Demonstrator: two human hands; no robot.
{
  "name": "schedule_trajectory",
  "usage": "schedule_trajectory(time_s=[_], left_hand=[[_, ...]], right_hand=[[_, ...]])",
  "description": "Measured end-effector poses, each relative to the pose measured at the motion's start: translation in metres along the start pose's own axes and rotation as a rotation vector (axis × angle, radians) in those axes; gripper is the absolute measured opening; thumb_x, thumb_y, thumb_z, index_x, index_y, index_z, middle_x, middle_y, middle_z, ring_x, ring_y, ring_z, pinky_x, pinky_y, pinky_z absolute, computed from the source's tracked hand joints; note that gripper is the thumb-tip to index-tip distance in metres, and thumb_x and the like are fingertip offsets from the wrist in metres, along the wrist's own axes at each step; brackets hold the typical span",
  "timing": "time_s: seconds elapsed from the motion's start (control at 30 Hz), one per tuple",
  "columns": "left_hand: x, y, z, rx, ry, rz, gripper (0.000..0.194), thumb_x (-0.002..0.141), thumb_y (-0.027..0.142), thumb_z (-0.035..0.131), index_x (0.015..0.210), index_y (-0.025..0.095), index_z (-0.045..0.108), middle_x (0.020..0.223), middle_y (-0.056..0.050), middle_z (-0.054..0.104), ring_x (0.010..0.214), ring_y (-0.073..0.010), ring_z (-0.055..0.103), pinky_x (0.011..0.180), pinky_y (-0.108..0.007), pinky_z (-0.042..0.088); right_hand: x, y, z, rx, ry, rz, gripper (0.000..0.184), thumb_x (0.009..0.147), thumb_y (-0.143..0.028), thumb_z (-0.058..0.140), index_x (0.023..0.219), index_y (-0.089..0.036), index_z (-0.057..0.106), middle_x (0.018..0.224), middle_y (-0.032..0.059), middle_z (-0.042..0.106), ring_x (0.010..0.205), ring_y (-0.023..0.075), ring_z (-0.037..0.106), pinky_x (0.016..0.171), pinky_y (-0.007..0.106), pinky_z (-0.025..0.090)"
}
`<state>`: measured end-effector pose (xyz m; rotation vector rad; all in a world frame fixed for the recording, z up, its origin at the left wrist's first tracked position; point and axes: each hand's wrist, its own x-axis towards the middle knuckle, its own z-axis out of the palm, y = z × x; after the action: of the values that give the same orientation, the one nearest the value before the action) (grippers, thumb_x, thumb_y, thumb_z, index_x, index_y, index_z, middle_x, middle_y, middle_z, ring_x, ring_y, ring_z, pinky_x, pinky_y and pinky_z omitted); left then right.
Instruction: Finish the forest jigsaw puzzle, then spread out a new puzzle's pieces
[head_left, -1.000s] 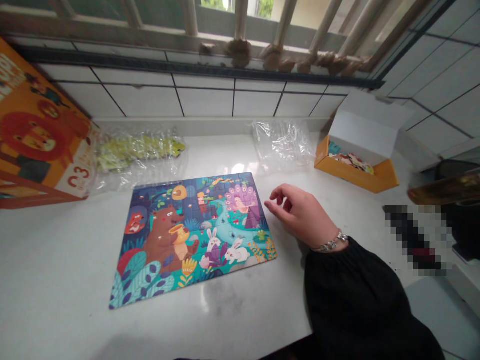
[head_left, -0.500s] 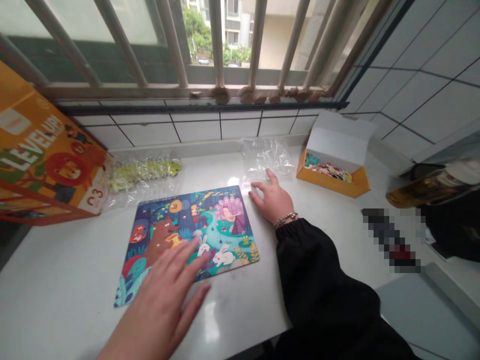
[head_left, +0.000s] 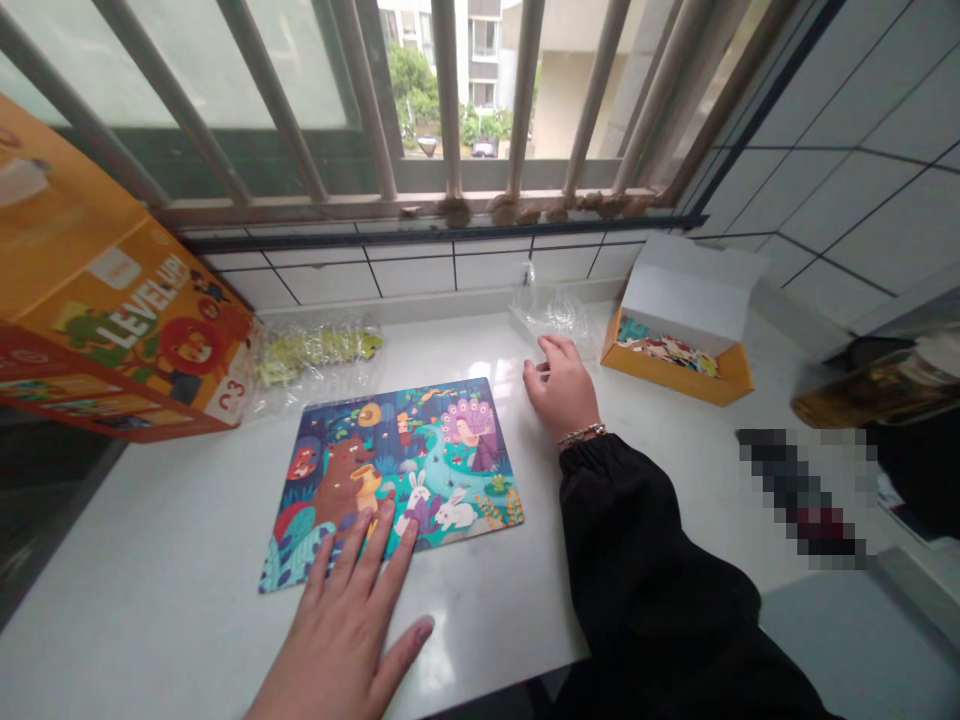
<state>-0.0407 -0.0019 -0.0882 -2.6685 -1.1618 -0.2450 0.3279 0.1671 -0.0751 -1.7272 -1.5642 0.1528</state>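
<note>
A finished colourful jigsaw puzzle with a bear, rabbits and a peacock lies flat on the white counter. My left hand rests flat with spread fingers, its fingertips on the puzzle's near edge. My right hand, in a black sleeve with a bracelet, sits just right of the puzzle's far right corner. Its curled fingers are at the edge of a crumpled clear plastic bag; whether they grip it I cannot tell.
A large orange puzzle box stands at the left. Beside it lies a clear bag of yellow-green pieces. A small open orange box with loose pieces sits at the right back. Tiled wall and window bars stand behind.
My left hand came into view and settled onto the puzzle's near edge. My right hand moved from beside the puzzle toward the clear bag. My view rose, showing more window.
</note>
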Motion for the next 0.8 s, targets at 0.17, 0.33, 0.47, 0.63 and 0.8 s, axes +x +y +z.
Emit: schedule_trajectory(time_s=[0.17, 0.33, 0.47, 0.63, 0.8], left_hand=[[-0.010, -0.056, 0.012, -0.140, 0.003, -0.354, 0.068, 0.109, 0.057, 0.050, 0.170, 0.025, 0.042, 0.176, -0.019, 0.038, 0.159, -0.0449, 0.045, 0.125, -0.068, 0.047], [-0.025, -0.082, 0.026, -0.161, -0.043, -0.410, 0.075, 0.104, 0.064, 0.058, 0.168, 0.026, 0.047, 0.181, -0.022, 0.023, 0.161, -0.0558, 0.038, 0.125, -0.075, 0.045], [-0.022, -0.054, 0.019, -0.237, -0.010, -0.343, 0.063, 0.105, 0.059, 0.060, 0.162, 0.034, 0.054, 0.178, -0.018, 0.031, 0.157, -0.0484, 0.047, 0.118, -0.073, 0.052], [-0.005, -0.008, 0.012, -0.225, 0.038, -0.281, 0.052, 0.109, 0.047, 0.058, 0.159, 0.035, 0.058, 0.176, -0.019, 0.035, 0.155, -0.0457, 0.050, 0.116, -0.072, 0.056], [0.034, 0.013, 0.019, -0.261, 0.037, -0.273, 0.046, 0.110, 0.044, 0.060, 0.154, 0.032, 0.064, 0.171, -0.020, 0.041, 0.155, -0.0438, 0.050, 0.119, -0.068, 0.055]], right_hand=[[-0.001, 0.000, -0.013, 0.081, 0.229, -0.064, 0.054, 0.106, -0.031, 0.050, 0.154, -0.009, 0.062, 0.157, 0.0250, 0.058, 0.114, 0.0245, 0.075, 0.104, 0.043, 0.067], [-0.003, -0.007, -0.030, -0.048, 0.361, -0.120, 0.055, 0.107, -0.029, 0.047, 0.159, -0.012, 0.058, 0.157, 0.0239, 0.059, 0.136, 0.0317, 0.068, 0.114, 0.055, 0.062], [-0.009, -0.019, -0.048, -0.069, 0.425, -0.181, 0.056, 0.108, -0.028, 0.047, 0.161, -0.015, 0.056, 0.156, 0.0231, 0.058, 0.150, 0.0367, 0.057, 0.120, 0.061, 0.057], [-0.020, -0.027, -0.066, -0.048, 0.520, -0.241, 0.053, 0.109, -0.028, 0.049, 0.161, -0.020, 0.057, 0.157, 0.0201, 0.058, 0.151, 0.0366, 0.057, 0.121, 0.061, 0.056], [-0.022, -0.035, -0.070, -0.076, 0.507, -0.230, 0.051, 0.110, -0.030, 0.048, 0.157, -0.018, 0.061, 0.153, 0.0216, 0.062, 0.145, 0.0362, 0.062, 0.116, 0.061, 0.061]])
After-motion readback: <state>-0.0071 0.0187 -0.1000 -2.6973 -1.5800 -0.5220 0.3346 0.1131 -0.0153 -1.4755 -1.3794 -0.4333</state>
